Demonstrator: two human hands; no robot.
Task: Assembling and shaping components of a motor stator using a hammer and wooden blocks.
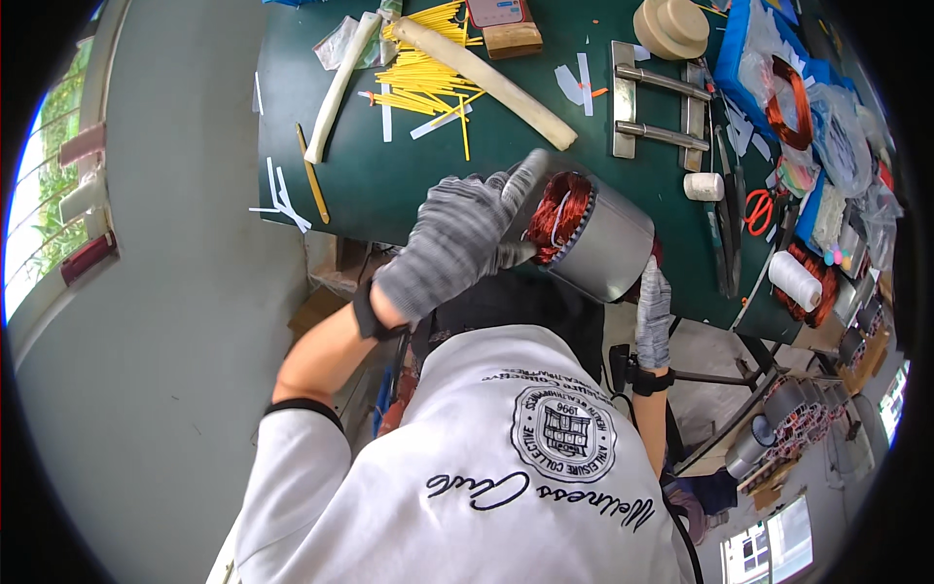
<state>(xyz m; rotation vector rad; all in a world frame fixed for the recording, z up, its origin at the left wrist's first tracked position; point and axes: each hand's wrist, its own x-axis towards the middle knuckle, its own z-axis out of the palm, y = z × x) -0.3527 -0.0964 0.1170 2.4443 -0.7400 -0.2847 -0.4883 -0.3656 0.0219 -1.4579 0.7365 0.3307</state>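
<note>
A motor stator (611, 245), a grey metal cylinder with red-brown copper windings (561, 216) bulging from its ends, lies tilted at the table's near edge. My left hand (457, 238), in a grey striped knit glove, grips its left end, thumb against the windings and a finger stretched along the far side. At the other end, my right hand (655, 316), gloved alike, holds the lower right rim; some of its fingers are hidden behind the cylinder. Beyond the stator on the green table (428, 190) lie two pale wooden sticks (491, 83) (342, 88).
Yellow thin tubes (428, 68) are heaped at the back. A metal frame with two bars (662, 102) stands right of them. Farther right are white thread spools (703, 186), red-handled scissors (759, 211), a blue bin (744, 54) and copper coils (790, 102). A bamboo strip (312, 175) lies left.
</note>
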